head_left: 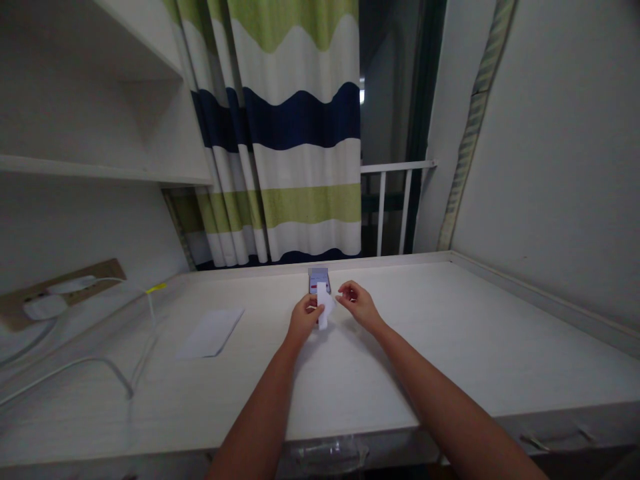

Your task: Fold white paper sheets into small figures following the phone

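Note:
My left hand [304, 316] grips a small piece of folded white paper [323, 313] between thumb and fingers, above the middle of the white desk. Just right of the paper is my right hand [358, 303], its fingers curled and thumb and fingertips a little apart, with nothing visible between them. Behind the folded paper a phone [319, 275] with a lit screen leans at the back of the desk; the paper hides part of its lower screen.
A stack of white paper sheets [213, 333] lies on the desk [400, 393] at left. White cables [100, 360] run from plugs on a wall socket strip [107, 270]. A shelf [100, 168] overhangs the left side. Striped curtains [305, 167] hang behind, beside a white railing [395, 168].

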Action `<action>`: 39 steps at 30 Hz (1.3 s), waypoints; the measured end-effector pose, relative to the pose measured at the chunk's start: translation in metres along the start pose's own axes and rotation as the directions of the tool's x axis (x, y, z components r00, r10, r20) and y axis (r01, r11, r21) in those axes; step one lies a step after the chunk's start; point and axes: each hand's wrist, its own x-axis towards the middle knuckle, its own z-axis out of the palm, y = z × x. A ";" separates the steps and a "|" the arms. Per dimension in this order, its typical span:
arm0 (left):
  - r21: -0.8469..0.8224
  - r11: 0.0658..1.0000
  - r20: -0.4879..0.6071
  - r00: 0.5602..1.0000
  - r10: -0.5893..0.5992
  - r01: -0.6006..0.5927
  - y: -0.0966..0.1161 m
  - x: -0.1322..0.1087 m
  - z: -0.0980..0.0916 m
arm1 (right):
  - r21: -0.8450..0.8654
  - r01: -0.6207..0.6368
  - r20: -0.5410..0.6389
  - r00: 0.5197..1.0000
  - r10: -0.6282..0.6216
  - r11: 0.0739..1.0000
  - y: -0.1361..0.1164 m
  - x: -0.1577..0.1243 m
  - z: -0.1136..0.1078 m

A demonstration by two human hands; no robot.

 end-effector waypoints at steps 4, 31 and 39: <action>0.012 1.000 0.032 0.999 0.024 -0.024 0.002 -0.002 0.002 | 0.014 -0.019 0.172 0.985 0.017 1.000 -0.003 -0.005 0.007; -0.020 0.997 0.161 0.984 0.071 -0.069 -0.006 0.002 0.002 | 0.209 -0.195 0.216 0.965 0.149 0.958 -0.003 -0.005 0.006; -0.051 0.999 0.141 0.990 -0.003 0.010 -0.002 0.000 0.002 | 0.217 -0.190 0.231 0.963 0.139 0.958 0.000 -0.003 0.005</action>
